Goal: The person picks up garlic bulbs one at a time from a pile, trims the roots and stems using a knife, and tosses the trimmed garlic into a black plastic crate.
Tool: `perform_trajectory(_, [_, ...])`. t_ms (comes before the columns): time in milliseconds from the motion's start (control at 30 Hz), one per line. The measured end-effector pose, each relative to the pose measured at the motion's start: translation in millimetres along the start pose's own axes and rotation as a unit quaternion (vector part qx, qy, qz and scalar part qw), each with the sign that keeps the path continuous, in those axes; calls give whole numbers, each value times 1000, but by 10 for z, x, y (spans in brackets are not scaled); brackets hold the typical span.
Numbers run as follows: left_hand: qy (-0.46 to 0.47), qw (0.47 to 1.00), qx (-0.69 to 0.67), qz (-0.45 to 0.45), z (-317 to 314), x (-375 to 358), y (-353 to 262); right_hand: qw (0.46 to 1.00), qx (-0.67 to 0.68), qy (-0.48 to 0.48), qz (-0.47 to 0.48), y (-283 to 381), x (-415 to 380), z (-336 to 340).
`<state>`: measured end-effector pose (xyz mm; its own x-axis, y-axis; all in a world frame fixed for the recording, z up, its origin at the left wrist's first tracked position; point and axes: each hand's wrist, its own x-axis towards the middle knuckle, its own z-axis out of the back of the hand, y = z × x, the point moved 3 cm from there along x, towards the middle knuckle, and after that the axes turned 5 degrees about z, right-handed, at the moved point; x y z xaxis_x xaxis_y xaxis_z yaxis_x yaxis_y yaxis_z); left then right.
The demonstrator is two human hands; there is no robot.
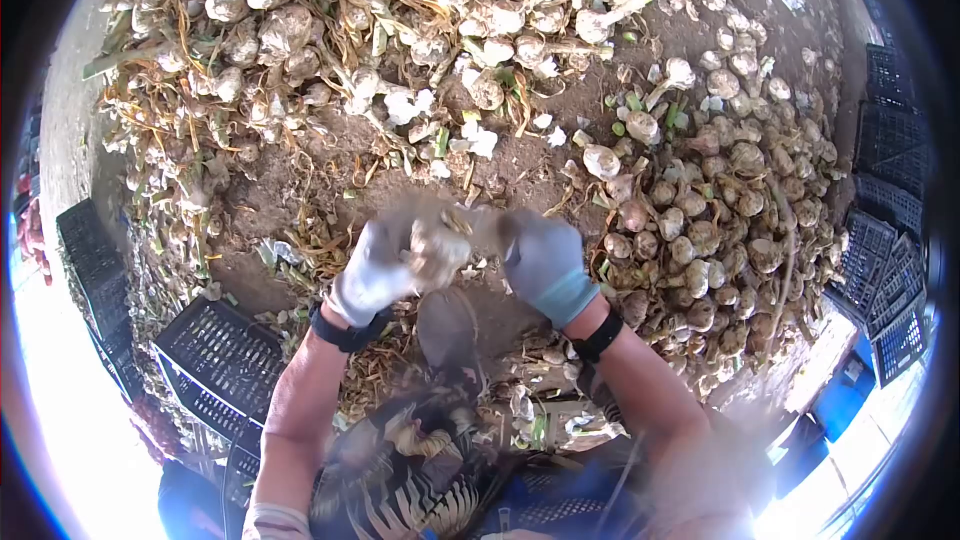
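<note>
My left hand (372,268), in a light work glove with dark fingertips, is closed around a garlic bulb (437,252). The bulb and the fingers on it are smeared by motion. Just to the right, my right hand (545,258), gloved in grey and light blue, is curled shut. A blurred strip, perhaps a stem or a tool, bridges the gap between both hands; I cannot make out what the right fingers grip. Beyond my hands lies a heap of garlic with stems and dry leaves (285,35). Trimmed garlic bulbs (715,230) are piled at my right.
A black plastic crate (225,360) stands at my left, with stacked crates (92,260) farther out. More black crates (890,145) line the right edge, near a blue container (845,395). Dry leaves and peel litter the dirt floor (270,180). My shoe (447,330) is below my hands.
</note>
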<state>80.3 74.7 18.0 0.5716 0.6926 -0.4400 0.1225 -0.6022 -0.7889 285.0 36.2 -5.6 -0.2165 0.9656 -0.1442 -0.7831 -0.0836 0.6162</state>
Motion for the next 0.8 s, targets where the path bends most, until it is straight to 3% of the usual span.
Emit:
perform_trajectory(33, [74,980,-184,-13,-94,-28,-57,1000,-3,-4,1,-175,-48,-21])
perform_trajectory(100, [165,981,76,-73,-260,-95,-409,966,-19,111,-234,-654,-140,-148])
perform_trajectory(167, [94,988,-120,-16,-387,-23,-272,958,22,143,-248,-450,-273,-9])
perform_trajectory(200, [7,993,77,95,-360,-7,-326,967,62,111,-222,-363,-222,13])
perform_trajectory(233, [-11,947,320,-30,-334,85,-345,973,104,75,-191,-294,-124,41])
perform_trajectory(300, [-28,884,442,-146,-380,74,-326,972,160,44,-163,-155,-34,147])
perform_trajectory(333, [-27,885,442,-145,-338,93,-257,978,172,35,-110,-5,55,267])
perform_trajectory(400, [23,792,571,-214,-257,128,-70,989,141,28,37,102,159,328])
perform_trajectory(433, [26,793,570,-213,-298,72,-124,989,142,29,33,44,139,312])
perform_trajectory(467, [-3,748,617,-244,-383,-16,-261,984,56,139,-99,-141,77,235])
perform_trajectory(500, [-44,692,664,-280,-410,-52,-364,946,-36,239,-217,-378,70,173])
perform_trajectory(567, [-89,710,634,-294,-413,-25,-376,940,-43,234,-246,-596,-192,-53])
perform_trajectory(600, [-137,794,545,-232,-482,85,-433,929,136,173,-297,-551,-344,-129])
perform_trajectory(633, [-186,858,447,-171,-586,207,-486,886,305,99,-333,-519,-457,-202])
perform_trajectory(667, [-90,883,401,-227,-885,331,-498,779,494,13,-387,-543,-595,-530])
perform_trajectory(700, [8,896,349,-274,-1101,387,-488,538,730,-151,-394,-513,-691,-677])
perform_trajectory(733, [6,898,348,-270,-1060,426,-497,855,462,-146,-184,-601,-659,-674])
perform_trajectory(767, [-7,882,389,-266,-985,565,-535,987,93,-112,70,-597,-663,-726])
perform_trajectory(800, [-20,863,430,-265,-909,736,-589,926,326,-104,-161,-521,-549,-487])
